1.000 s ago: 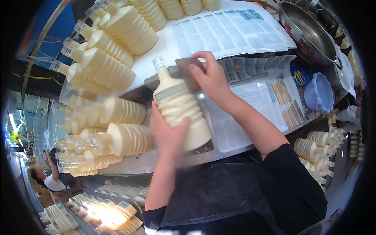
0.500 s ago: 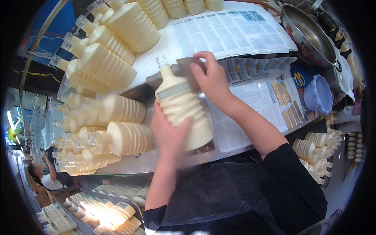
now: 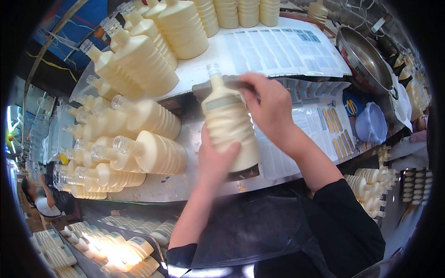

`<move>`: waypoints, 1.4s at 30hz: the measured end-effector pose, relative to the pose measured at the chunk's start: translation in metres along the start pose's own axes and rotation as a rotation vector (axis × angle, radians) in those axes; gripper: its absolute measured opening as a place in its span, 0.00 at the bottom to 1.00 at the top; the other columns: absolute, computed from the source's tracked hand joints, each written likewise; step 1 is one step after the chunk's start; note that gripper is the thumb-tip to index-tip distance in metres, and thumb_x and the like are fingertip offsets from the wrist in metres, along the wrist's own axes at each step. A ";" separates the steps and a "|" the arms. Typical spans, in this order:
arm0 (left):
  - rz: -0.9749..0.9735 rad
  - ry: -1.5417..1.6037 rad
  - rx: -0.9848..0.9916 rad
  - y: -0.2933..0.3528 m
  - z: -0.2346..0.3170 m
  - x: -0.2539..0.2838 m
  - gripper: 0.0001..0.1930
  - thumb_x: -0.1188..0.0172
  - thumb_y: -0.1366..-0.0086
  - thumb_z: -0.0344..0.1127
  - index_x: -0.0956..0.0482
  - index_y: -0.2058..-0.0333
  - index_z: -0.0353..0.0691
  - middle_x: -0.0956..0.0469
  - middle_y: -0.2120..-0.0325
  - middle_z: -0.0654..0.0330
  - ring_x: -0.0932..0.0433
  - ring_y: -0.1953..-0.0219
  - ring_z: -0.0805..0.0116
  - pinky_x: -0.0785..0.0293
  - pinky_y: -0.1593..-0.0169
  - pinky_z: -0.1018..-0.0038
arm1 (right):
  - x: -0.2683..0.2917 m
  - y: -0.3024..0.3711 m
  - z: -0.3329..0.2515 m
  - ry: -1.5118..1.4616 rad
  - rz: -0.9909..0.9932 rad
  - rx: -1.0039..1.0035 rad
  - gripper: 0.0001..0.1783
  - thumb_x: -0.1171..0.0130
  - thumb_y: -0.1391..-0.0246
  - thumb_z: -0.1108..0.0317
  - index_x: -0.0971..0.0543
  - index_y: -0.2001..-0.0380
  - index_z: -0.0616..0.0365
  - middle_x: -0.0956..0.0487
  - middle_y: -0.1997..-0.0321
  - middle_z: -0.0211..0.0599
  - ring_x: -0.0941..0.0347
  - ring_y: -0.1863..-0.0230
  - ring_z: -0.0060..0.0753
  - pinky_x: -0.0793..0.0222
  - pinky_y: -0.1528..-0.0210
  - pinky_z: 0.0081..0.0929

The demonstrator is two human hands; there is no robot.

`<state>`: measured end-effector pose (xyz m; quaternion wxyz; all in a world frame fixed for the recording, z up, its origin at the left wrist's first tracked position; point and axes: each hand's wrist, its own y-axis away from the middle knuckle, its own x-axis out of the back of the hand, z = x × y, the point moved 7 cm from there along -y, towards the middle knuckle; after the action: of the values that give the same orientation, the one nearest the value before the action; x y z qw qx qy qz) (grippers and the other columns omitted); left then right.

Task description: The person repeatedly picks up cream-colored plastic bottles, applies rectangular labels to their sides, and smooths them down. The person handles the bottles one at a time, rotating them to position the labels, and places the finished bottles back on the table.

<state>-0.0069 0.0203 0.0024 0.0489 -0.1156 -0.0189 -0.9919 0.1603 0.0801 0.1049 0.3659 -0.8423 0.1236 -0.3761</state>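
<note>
A cream ribbed bottle [image 3: 234,127] with a clear threaded neck stands tilted in front of me. A grey-green label strip [image 3: 223,103] runs across its upper body. My left hand [image 3: 217,155] is closed around the bottle's lower left side, thumb across its front. Beside the bottle's shoulder, my right hand [image 3: 274,106] is pinched on a thin, dark flat piece [image 3: 240,83], partly hidden by the fingers and blurred. Behind the neck lies a grey pad-like block [image 3: 200,91], mostly covered by the bottle.
Several similar bottles [image 3: 162,150] lie stacked at left; more [image 3: 183,32] stand on the raised white shelf. Label sheets [image 3: 278,51] lie on that shelf and at right. A lavender bucket [image 3: 371,123], yellow-handled scissors [image 3: 351,107] and a metal pan [image 3: 364,55] are right. A person [image 3: 48,201] sits far left.
The view has shifted, so the scene sits differently in it. My right hand with the dark piece has moved from beside the neck to the bottle's right shoulder. The left hand keeps its hold.
</note>
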 end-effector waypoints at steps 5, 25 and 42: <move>0.120 -0.226 -0.098 0.005 0.035 0.001 0.30 0.28 0.45 0.41 0.26 0.44 0.36 0.15 0.62 0.43 0.17 0.55 0.41 0.21 0.52 0.56 | -0.020 0.017 -0.073 0.012 -0.128 0.473 0.10 0.36 0.57 0.69 0.19 0.68 0.54 0.20 0.68 0.35 0.23 0.64 0.37 0.31 0.59 0.35; 0.082 -0.701 -0.275 -0.018 0.025 -0.008 0.54 0.33 0.46 0.60 0.46 0.26 0.42 0.40 0.33 0.36 0.40 0.31 0.38 0.50 0.28 0.49 | -0.018 0.039 0.069 -0.132 -0.035 -0.389 0.16 0.34 0.42 0.64 0.16 0.52 0.59 0.13 0.62 0.44 0.15 0.64 0.41 0.21 0.59 0.31; 0.179 -0.415 -0.294 0.018 0.012 -0.004 0.41 0.34 0.40 0.48 0.36 0.34 0.31 0.23 0.47 0.38 0.24 0.44 0.38 0.30 0.42 0.54 | -0.010 0.026 -0.060 -0.050 0.034 0.440 0.05 0.37 0.57 0.66 0.21 0.74 0.51 0.20 0.71 0.32 0.21 0.64 0.35 0.31 0.59 0.34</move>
<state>0.0014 0.0037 0.0135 0.1141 -0.3236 0.1262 -0.9308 0.1120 0.0353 0.1076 0.5503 -0.7488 0.0438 -0.3668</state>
